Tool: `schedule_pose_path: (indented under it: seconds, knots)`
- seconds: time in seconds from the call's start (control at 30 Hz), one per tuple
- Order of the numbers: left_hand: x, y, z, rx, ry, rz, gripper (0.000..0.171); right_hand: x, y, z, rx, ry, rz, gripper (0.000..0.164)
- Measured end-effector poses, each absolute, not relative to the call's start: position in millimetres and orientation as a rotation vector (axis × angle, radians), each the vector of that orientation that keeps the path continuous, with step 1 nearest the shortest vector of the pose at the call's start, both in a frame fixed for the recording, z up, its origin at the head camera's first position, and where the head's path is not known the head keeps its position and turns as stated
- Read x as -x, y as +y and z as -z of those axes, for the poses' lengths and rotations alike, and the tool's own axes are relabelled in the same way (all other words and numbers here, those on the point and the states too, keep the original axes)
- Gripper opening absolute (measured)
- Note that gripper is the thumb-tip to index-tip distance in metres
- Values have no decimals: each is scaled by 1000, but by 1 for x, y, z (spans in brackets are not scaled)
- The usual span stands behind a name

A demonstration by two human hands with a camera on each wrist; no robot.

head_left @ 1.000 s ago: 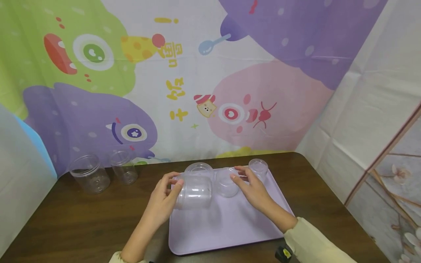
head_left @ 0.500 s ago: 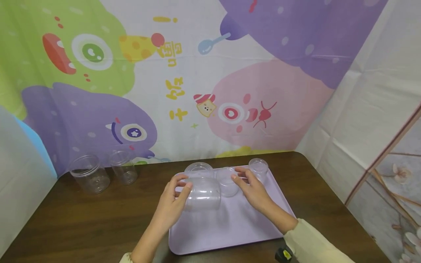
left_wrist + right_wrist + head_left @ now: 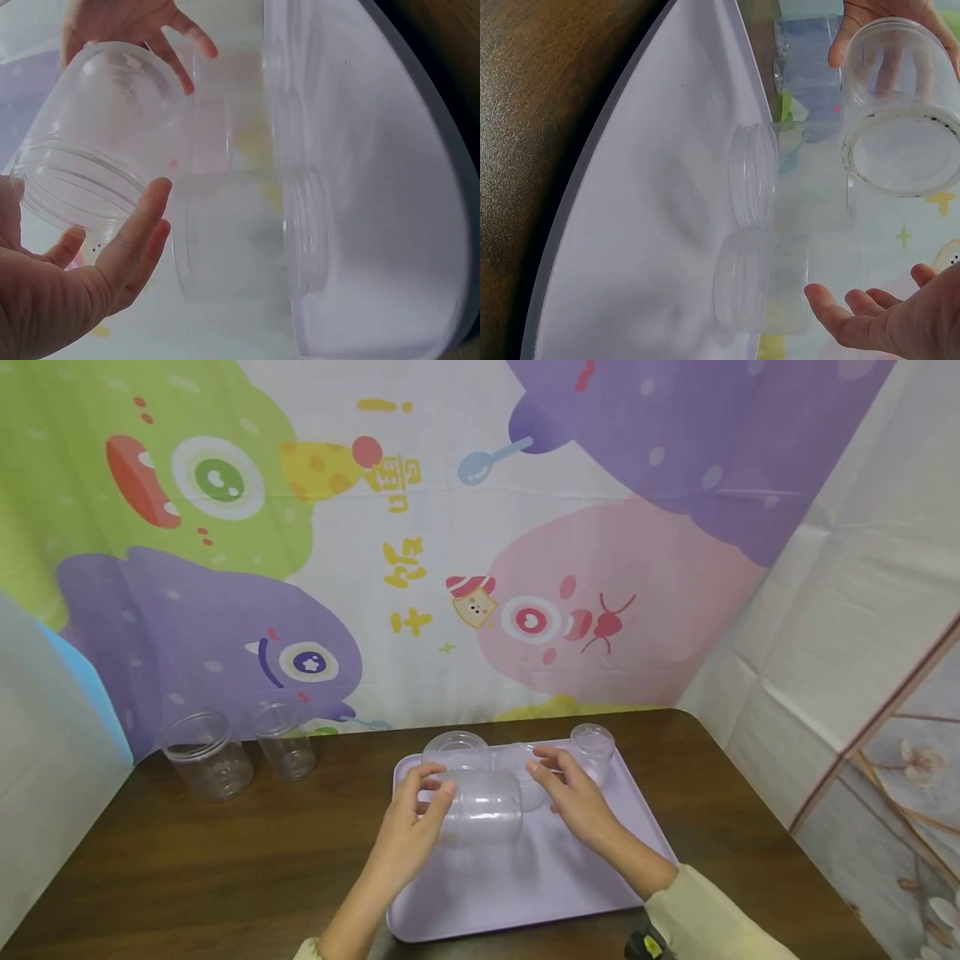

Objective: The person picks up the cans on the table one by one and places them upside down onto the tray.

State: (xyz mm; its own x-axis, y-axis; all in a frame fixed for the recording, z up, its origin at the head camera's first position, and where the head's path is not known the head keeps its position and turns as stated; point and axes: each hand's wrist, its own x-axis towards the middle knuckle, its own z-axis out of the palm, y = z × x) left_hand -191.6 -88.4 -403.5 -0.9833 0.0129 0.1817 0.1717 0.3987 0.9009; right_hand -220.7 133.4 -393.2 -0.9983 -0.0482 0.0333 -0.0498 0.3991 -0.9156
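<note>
Gripping jar (image 3: 486,810) near its rim (image 3: 79,174), left hand (image 3: 411,825) hovers; right hand (image 3: 579,800) apart.

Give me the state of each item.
Tray: flat
Held jar: sideways, raised
Left hand: holding that jar
Right hand: holding nothing
Left tray jar: upside down
Middle tray jar: upside down
Right tray jar: standing, facing unclear
Wide table jar: standing
Narrow table jar: standing

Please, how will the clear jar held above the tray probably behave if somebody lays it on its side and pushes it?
On its side, the clear jar would probably roll, because its body is round. It is likely light for its size, since it looks empty and thin-walled. Its smooth, glossy wall might feel slippery.
</note>
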Motion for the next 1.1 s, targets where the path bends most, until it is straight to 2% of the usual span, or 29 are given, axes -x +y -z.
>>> schedule_pose_path:
  seconds: [0.73,1.1]
  knots:
    - [192,-65,404,156,-2456,1677,36,213,126,387,-135,-2553,-1822,47]
    - [193,-56,407,153,-2413,1763,42,213,124,387,-106,-2524,-1889,46]
